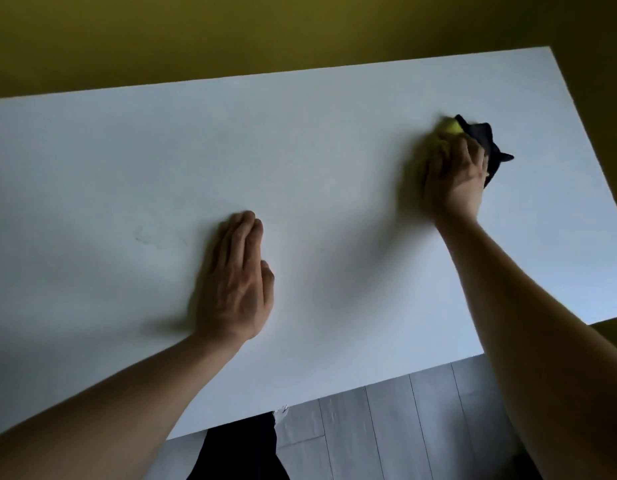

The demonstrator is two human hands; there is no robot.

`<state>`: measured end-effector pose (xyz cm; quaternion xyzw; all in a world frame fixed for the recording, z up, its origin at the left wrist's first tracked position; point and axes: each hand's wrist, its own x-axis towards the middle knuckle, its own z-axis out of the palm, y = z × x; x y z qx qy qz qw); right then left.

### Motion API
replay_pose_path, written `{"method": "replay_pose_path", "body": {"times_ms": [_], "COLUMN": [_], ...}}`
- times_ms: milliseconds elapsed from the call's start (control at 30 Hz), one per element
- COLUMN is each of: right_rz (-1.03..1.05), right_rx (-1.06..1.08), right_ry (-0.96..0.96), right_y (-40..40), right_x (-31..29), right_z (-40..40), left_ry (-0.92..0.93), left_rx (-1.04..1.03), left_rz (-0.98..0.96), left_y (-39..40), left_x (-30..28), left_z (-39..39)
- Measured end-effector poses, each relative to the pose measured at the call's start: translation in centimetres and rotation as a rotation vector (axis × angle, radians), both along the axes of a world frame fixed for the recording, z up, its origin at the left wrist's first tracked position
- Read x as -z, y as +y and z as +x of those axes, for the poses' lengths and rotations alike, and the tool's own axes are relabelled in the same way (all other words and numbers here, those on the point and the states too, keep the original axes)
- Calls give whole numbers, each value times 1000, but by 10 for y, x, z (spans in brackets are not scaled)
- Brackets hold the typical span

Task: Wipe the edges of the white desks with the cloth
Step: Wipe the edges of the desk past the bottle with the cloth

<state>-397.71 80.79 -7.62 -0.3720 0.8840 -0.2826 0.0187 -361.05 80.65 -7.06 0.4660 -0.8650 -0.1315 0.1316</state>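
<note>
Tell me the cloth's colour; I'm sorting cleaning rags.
Black with a yellow-green part, cloth under the right hand; head view.

I found the view dim. Light entered from about three o'clock, brightening the desk (559, 271) there. Soft shadows fell toward nine o'clock from both hands. The right hand (452, 174) was motion-blurred; edges bowed slightly.

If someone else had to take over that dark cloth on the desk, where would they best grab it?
Best guess: by the dark corners of the cloth that stick out beyond the right hand, coming in from the far right side of the white desk. The hand presses down on the rest, a yellow-green part shows only at the fingertips, and those loose points are the only free fabric to pinch.
</note>
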Motion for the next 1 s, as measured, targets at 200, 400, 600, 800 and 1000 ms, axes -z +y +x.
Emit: {"method": "replay_pose_path", "body": {"times_ms": [200,400,600,800,1000], "right_rz": [28,-15,-16,60,74], "right_rx": [-284,-849,-646,-196,-61], "right_ry": [-9,68,13,-4,17], "right_y": [-53,-93,-89,-79,-90], "right_x": [-3,-7,-1,-5,-2], "right_z": [111,191,94,-28,-29], "left_ry": [-19,-75,-97,-125,-178], "left_rx": [-2,-16,-50,49,73], "left_rz": [5,-31,36,9,-5], "left_y": [0,-1,-12,-80,-105], "left_x": [-3,-7,-14,-13,-9], "left_z": [-3,-2,-9,-46,-66]}}
